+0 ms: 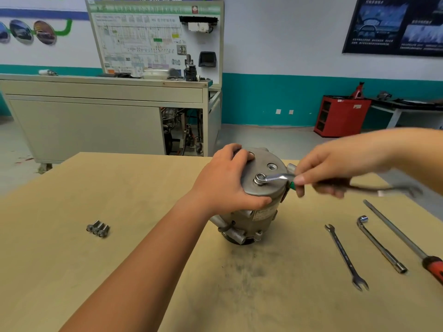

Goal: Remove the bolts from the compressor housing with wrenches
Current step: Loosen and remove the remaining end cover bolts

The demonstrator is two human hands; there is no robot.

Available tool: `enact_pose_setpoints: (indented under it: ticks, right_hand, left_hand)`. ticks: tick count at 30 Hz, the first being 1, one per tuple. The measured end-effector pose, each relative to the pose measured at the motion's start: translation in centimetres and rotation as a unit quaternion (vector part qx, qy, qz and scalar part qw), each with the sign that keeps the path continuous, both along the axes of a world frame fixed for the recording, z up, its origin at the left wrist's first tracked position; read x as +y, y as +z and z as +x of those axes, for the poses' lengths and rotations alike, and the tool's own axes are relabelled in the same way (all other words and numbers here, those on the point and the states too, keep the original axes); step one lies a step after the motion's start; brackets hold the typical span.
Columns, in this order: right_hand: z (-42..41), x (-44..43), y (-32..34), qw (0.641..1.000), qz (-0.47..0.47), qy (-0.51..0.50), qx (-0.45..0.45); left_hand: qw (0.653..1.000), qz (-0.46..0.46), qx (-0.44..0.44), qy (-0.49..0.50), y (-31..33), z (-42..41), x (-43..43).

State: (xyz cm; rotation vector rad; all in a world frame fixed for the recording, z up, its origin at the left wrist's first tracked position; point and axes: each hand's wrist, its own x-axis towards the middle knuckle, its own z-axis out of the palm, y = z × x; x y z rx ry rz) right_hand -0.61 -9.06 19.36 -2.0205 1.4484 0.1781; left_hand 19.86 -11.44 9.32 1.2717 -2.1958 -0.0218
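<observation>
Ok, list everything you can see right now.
compressor housing: one, grey, upright at table centre
ring wrench: one, silver, ring on a bolt atop the housing
loose bolts: three, silver, table left
open-end spanner: one, silver, table right
L-shaped socket wrench: one, silver, right of the spanner
screwdriver: one, red-black handle, far right
table: one, tan
red cabinet: one, by back wall
left hand: grips compressor housing top
right hand: pinches ring wrench

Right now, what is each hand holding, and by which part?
The left hand grips the compressor housing by its top rim. The right hand holds a wrench by its shaft, its ring end on a bolt.
</observation>
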Motion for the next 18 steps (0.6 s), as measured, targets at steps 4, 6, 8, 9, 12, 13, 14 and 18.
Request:
enact_pose_setpoints:
  ticks: [4, 6, 8, 9, 12, 13, 14, 18]
  right_hand:
    - [-1.3, -3.0, 0.7, 0.988, -0.143, 0.047, 0.042]
    - [-2.0, -3.6, 0.6, 0.987, -0.149, 0.051, 0.020]
    - [-2.3, -3.3, 0.6, 0.990, -0.131, 0.027, -0.045]
    - [-2.4, -2.8, 0.6, 0.990, -0.109, 0.006, -0.092]
    - [-1.3, -0.5, -0.6, 0.979, -0.014, -0.026, -0.200]
    - [-0.7, 0.5, -1.4, 0.972, 0.024, -0.030, -0.233]
    - [0.1, 1.6, -2.1, 0.961, 0.061, -0.035, -0.268]
    - [2.3, 4.4, -4.2, 0.894, 0.155, -0.082, -0.412]
  left_hand:
    - [1.000, 0.002, -0.015, 0.006, 0.1, -0.4, -0.2]
    - [1.000, 0.007, -0.020, 0.005, 0.1, -0.4, -0.2]
    - [1.000, 0.011, -0.021, 0.006, 0.1, -0.3, -0.2]
    - [1.000, 0.012, -0.019, 0.006, 0.1, -0.2, -0.1]
    - [1.000, 0.007, -0.006, 0.007, 0.0, -0.2, 0.0]
    - [1.000, 0.006, -0.004, 0.008, 0.0, -0.2, 0.0]
    - [1.000, 0.004, -0.002, 0.009, 0.0, -0.2, 0.0]
    - [1.000, 0.005, 0.009, 0.007, 0.2, -0.5, 0.4]
